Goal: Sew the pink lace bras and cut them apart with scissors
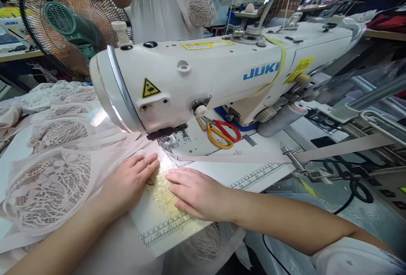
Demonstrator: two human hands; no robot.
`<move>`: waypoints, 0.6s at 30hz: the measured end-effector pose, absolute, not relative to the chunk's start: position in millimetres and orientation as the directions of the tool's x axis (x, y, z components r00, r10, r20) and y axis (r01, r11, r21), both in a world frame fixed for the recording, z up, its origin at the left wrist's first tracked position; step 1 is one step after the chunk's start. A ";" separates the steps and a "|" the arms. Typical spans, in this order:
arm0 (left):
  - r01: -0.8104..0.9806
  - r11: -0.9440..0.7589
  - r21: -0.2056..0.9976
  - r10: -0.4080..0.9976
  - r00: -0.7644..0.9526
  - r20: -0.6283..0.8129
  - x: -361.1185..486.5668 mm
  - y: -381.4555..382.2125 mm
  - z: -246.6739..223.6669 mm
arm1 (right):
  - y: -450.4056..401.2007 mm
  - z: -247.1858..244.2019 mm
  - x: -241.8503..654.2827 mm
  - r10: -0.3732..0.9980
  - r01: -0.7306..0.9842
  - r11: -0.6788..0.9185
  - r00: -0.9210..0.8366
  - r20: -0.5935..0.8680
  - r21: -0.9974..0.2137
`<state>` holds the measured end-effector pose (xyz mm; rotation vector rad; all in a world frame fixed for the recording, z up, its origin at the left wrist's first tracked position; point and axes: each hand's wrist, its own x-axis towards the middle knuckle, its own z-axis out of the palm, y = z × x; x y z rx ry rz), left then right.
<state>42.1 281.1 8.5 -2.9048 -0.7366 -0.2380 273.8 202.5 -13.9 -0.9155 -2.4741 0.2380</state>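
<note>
Pale pink fabric [116,150] runs across the table to the presser foot [169,144] of a white JUKI sewing machine [203,72]. My left hand [135,178] lies on this fabric just in front of the foot, fingers stretched forward; its thumb is mostly hidden. To its right, my right hand [199,192] rests palm down over the yellowish tape-covered patch [163,190] of the table, fingers extended and slightly bent. A pale pink band [241,158] passes beyond my right hand toward the foot. Lace cups [53,186] lie left of my left arm.
Thread snips with red and yellow handles [220,135] lie on the machine bed. A grey thread cone [282,118] stands beneath the arm. A metal band guide [298,163] is at right. Behind are a large fan [68,25] and a person in white clothing [158,9].
</note>
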 end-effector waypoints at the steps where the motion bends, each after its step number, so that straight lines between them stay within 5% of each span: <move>1: 0.480 -0.872 -0.090 0.460 0.869 0.182 41.7 282.9 8.7 | 202.4 -14.2 273.9 0.653 0.566 0.758 -0.655 0.380 -0.326; 18: 0.610 -0.766 -0.204 0.604 0.791 0.099 42.1 309.4 9.9 | 203.0 -13.8 275.3 0.639 0.554 0.768 -0.632 0.438 -0.321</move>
